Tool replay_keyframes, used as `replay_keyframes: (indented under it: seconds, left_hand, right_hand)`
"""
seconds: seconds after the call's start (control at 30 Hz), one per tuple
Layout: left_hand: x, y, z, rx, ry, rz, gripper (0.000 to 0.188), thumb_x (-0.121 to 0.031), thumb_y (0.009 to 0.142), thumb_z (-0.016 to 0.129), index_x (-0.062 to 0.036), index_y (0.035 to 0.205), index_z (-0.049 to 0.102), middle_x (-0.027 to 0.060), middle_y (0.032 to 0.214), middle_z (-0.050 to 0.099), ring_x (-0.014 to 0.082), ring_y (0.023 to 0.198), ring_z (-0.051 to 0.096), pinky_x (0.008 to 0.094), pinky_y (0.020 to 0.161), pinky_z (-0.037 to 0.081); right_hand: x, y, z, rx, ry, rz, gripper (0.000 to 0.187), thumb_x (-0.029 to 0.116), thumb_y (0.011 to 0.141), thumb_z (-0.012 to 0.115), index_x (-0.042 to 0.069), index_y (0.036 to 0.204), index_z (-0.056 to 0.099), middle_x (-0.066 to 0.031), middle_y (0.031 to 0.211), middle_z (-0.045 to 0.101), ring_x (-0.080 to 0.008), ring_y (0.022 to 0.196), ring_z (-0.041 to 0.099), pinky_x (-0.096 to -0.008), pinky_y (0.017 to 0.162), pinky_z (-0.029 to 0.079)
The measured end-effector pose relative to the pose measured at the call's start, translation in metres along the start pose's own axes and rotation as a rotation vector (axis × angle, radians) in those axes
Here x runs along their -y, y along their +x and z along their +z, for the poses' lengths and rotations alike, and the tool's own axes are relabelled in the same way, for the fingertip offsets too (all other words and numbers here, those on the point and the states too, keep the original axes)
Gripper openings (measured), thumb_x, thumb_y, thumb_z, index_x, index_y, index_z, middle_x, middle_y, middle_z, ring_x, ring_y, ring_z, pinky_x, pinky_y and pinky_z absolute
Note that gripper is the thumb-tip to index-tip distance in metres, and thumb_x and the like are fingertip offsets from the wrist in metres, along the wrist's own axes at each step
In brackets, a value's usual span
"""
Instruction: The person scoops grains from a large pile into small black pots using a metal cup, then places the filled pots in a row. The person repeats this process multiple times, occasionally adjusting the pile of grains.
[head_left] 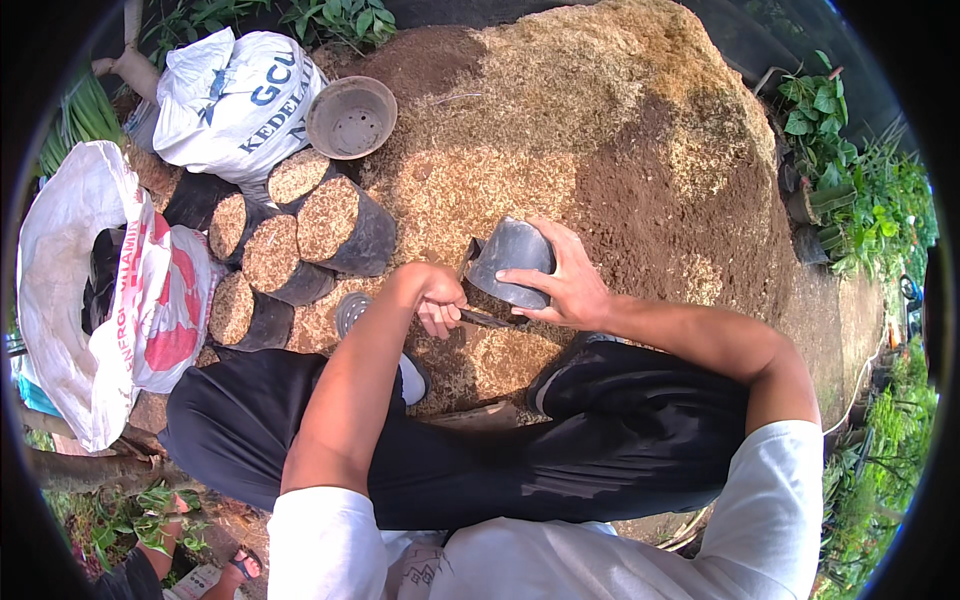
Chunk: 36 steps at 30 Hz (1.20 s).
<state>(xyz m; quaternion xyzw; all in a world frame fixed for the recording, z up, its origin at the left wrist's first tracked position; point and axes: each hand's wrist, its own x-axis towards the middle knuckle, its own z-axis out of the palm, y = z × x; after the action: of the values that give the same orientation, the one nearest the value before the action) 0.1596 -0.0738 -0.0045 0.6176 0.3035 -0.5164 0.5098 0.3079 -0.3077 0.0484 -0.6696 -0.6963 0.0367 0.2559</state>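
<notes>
In front of me, over the brown mix on the ground, my right hand [568, 278] is wrapped round a dark grey plastic pot [508, 262], its fingers over the far side and its thumb across the near face. A strip of thin black plastic [488, 318], apparently the edge of a planting bag, shows below and left of the pot. My left hand [438, 300] is closed in a pinch on the left end of this plastic. How far the bag goes round the pot is hidden.
Several filled black planting bags [345, 228] stand left, beside a brown bowl with holes [352, 118]. White sacks [75, 290] lie farther left. A large heap of husks and soil [520, 130] rises ahead. Another person's foot [243, 565] shows at lower left.
</notes>
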Motion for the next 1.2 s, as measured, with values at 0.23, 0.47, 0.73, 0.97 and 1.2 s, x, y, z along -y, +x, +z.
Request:
replay_keyframes:
  seconds: [0.23,0.47,0.73,0.97,1.2]
  left_hand:
    - [-0.02,-0.009,-0.006,-0.595,0.336,0.078,0.037,-0.029,0.103,0.066,-0.0001,0.127,0.067,0.0222,0.121,0.075,0.0356,0.103,0.077,0.0434,0.091,0.064]
    - [-0.01,0.008,-0.007,-1.066,0.567,0.739,0.032,-0.023,0.095,0.076,-0.0149,0.125,0.071,0.0121,0.113,0.074,0.0347,0.11,0.07,0.0472,0.097,0.056]
    - [-0.012,0.023,-0.012,-1.122,0.511,0.904,0.015,-0.022,0.09,0.078,-0.0151,0.103,0.083,0.0071,0.1,0.074,0.0308,0.094,0.073,0.0436,0.085,0.059]
    - [-0.018,0.029,-0.008,-1.167,0.361,0.863,0.015,-0.027,0.09,0.079,-0.0158,0.097,0.084,0.0081,0.097,0.074,0.03,0.091,0.073,0.0435,0.083,0.06]
    - [-0.027,0.037,-0.014,-1.13,0.077,0.864,0.018,-0.027,0.099,0.072,-0.0154,0.106,0.084,0.0073,0.09,0.077,0.0276,0.08,0.073,0.0419,0.077,0.058]
  right_hand:
    - [-0.008,0.004,-0.005,-0.011,0.019,-0.11,0.07,0.041,0.073,0.095,0.036,0.137,0.069,-0.0301,0.159,0.036,-0.0511,0.145,0.039,-0.063,0.117,0.035]
    - [-0.004,-0.002,-0.009,0.009,0.049,-0.208,0.076,0.034,0.068,0.096,0.038,0.138,0.067,-0.0275,0.155,0.04,-0.0502,0.141,0.044,-0.0609,0.113,0.04]
    - [0.002,0.001,-0.013,-0.061,0.053,-0.281,0.083,0.029,0.061,0.098,0.039,0.138,0.067,-0.0257,0.154,0.044,-0.0488,0.139,0.047,-0.0612,0.112,0.041]
    - [0.006,-0.005,-0.016,-0.009,0.041,-0.256,0.081,0.029,0.063,0.097,0.038,0.138,0.067,-0.0262,0.154,0.043,-0.0482,0.138,0.048,-0.0615,0.111,0.041]
    - [-0.005,0.003,-0.013,-0.142,0.075,0.023,0.072,0.036,0.071,0.093,0.032,0.138,0.066,-0.0271,0.155,0.042,-0.0495,0.14,0.045,-0.0599,0.114,0.04]
